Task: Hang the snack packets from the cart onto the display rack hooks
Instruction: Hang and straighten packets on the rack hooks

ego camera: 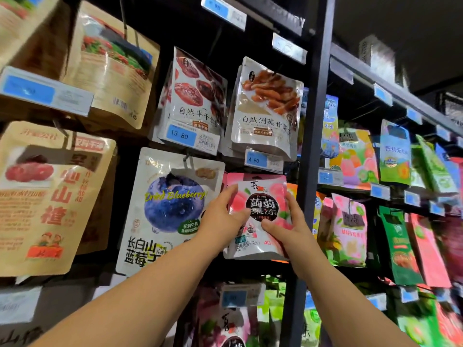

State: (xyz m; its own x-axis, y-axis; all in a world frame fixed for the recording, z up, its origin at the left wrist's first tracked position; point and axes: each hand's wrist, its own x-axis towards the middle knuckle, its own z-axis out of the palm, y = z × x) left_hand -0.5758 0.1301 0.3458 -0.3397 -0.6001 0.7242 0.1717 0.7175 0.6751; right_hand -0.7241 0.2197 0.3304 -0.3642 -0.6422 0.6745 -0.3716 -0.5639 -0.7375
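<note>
A pink and white jelly snack packet (260, 194) is held up against the dark display rack, just under a blue 4.90 price tag (263, 160). My left hand (223, 216) grips its left edge, thumb across the front. My right hand (288, 224) grips its right edge, thumb on the lower front. The packet's top sits at hook height; the hook itself is hidden behind it. The cart is out of view.
A dried blueberry packet (170, 209) hangs just left. Date packets (193, 101) and sweet potato packets (268, 108) hang above. A black upright post (310, 146) stands right of the packet. Colourful packets (350, 229) fill the rack to the right, brown pouches (50, 196) the left.
</note>
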